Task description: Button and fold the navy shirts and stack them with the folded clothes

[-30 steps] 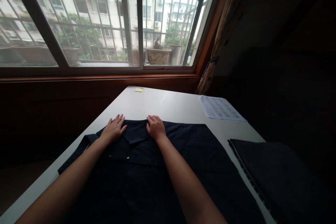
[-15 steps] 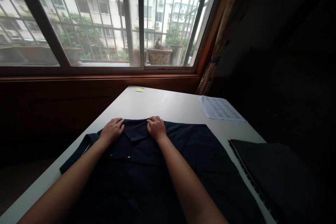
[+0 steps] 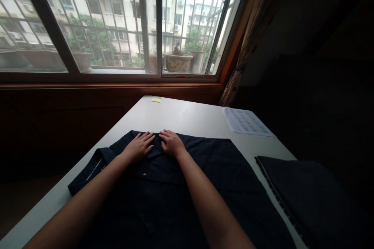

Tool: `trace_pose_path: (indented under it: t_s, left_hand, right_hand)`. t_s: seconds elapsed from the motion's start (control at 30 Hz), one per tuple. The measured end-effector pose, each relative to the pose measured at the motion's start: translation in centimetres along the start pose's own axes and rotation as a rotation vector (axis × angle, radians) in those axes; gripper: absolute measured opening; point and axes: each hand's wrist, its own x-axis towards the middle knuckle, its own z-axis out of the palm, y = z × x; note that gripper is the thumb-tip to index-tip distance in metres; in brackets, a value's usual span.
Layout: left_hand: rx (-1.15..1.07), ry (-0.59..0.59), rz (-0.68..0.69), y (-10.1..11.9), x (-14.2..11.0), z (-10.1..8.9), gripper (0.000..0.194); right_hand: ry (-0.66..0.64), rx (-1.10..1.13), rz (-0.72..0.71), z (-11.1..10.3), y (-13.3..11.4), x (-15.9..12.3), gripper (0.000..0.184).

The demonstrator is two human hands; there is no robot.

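A dark navy shirt (image 3: 222, 167) lies spread over the white table, its collar (image 3: 101, 155) towards the left and a small pale button (image 3: 144, 174) showing near the middle. My left hand (image 3: 138, 146) rests flat on the cloth close to the far edge, fingers stretched out. Just to its right, my right hand (image 3: 172, 143) also presses on the fabric at that edge, with its fingers extended. A small gap separates the two hands. Part of the cloth is hidden beneath my hands and forearms.
On the right of the white table (image 3: 187, 118) lies another dark folded cloth (image 3: 309, 186). Printed sheets of paper (image 3: 247, 121) sit at the back right, and a yellow sticky note (image 3: 156, 100) at the far left corner. Behind stands a barred window (image 3: 117, 27).
My left hand has slid right along the far edge, closer to my right hand, and its fingers lie flatter. My right hand has shifted slightly left, with its fingers straighter.
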Motion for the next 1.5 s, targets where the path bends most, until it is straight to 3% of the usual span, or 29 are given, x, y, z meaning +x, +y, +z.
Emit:
trace_pose_path:
  t_s: [0.13, 0.53, 0.7, 0.93, 1.07, 1.23, 1.33, 1.5]
  left_hand:
    - [-0.015, -0.064, -0.039, 0.2, 0.6, 0.8, 0.063]
    - [0.015, -0.111, -0.303, -3.9, -0.5, 0.4, 0.071]
    - [0.018, -0.111, -0.329, -3.9, -0.5, 0.6, 0.071]
    - [0.002, -0.096, -0.352, -3.4, -0.7, -0.4, 0.069]
    - [-0.006, -0.076, -0.299, -1.4, 0.1, -1.2, 0.064]
    - [-0.048, -0.085, -0.092, 4.2, 3.1, -0.4, 0.063]
    - [-0.077, -0.092, -0.037, 7.3, 5.1, 0.6, 0.067]
    - [-0.104, -0.089, -0.073, 8.8, 6.8, 1.6, 0.068]
  right_hand:
    - [-0.079, -0.011, 0.020, 0.3, 0.1, 0.2, 0.047]
    - [-0.279, -0.057, 0.209, -0.2, 0.5, 0.3, 0.067]
    - [-0.314, -0.078, 0.297, -0.8, 1.9, -0.4, 0.067]
    - [-0.313, -0.114, 0.331, -2.5, 4.2, -3.5, 0.068]
    - [-0.292, -0.135, 0.328, -3.1, 4.5, -4.7, 0.067]
    - [-0.254, -0.156, 0.321, -3.3, 4.3, -5.4, 0.066]
    - [-0.244, -0.169, 0.328, -3.6, 4.7, -6.0, 0.067]
    - [-0.245, -0.205, 0.373, -4.9, 7.3, -8.3, 0.067]
